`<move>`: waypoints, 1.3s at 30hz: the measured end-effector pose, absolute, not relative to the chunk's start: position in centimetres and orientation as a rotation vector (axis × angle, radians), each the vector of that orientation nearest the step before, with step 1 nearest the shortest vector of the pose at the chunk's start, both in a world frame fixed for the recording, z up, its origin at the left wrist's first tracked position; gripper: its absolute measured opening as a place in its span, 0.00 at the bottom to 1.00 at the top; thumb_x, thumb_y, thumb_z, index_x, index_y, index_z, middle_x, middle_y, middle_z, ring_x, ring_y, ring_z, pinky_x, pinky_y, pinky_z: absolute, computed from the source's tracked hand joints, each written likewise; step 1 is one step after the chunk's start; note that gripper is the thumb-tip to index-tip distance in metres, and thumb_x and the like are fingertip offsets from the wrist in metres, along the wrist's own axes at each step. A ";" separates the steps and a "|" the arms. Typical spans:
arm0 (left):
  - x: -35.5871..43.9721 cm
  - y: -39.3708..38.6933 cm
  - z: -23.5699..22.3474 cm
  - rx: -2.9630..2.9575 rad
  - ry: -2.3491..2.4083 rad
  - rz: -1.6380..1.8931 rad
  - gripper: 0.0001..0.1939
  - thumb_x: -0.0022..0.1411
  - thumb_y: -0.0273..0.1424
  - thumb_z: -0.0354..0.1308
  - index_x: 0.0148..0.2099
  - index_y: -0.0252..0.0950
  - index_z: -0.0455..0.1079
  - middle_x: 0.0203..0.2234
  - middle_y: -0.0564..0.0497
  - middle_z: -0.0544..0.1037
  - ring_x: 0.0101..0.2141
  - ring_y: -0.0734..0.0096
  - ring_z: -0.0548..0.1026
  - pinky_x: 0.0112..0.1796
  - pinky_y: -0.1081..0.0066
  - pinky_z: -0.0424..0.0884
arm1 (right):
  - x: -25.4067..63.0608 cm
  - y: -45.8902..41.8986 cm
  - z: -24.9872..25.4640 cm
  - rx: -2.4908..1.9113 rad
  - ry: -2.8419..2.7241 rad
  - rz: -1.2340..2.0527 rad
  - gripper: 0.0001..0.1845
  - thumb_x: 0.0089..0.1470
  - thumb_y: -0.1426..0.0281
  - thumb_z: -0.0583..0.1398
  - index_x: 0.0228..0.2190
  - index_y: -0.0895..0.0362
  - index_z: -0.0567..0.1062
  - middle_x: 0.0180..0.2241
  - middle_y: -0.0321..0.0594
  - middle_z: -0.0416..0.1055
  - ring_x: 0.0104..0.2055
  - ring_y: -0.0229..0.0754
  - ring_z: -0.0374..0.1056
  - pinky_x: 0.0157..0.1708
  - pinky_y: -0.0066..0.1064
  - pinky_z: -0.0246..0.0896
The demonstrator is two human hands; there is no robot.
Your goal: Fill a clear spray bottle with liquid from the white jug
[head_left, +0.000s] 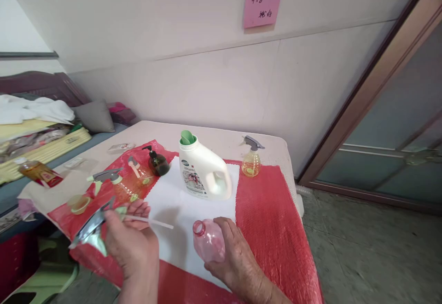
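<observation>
We see a translucent pink bottle [209,240] near us on a white sheet [172,203], itself over a red textured cloth [269,221]. Farther off stands a white jug [203,171] with a green cap and a patterned label. To its right sits an amber spray bottle [251,161] with a grey trigger; to its left, a dark brown pump bottle [158,162]. On the far wall hangs a pink note [263,2].

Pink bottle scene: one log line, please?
left hand: holds spray head | right hand: holds pink bottle, uncapped | detergent jug: upright
</observation>
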State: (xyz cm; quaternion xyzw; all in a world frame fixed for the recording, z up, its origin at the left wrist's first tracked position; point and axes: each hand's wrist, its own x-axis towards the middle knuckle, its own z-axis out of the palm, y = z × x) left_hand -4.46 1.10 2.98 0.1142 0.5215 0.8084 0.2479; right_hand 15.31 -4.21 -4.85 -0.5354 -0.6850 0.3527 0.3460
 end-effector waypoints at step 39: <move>-4.4 3.2 2.4 0.010 1.312 1.817 0.16 0.66 0.41 0.52 0.35 0.33 0.69 0.30 0.48 0.75 0.31 0.72 0.73 0.31 0.73 0.70 | 30.6 18.0 -5.1 -1.582 -1.576 0.573 0.18 0.61 0.62 0.60 0.50 0.57 0.70 0.50 0.44 0.70 0.46 0.45 0.70 0.45 0.44 0.70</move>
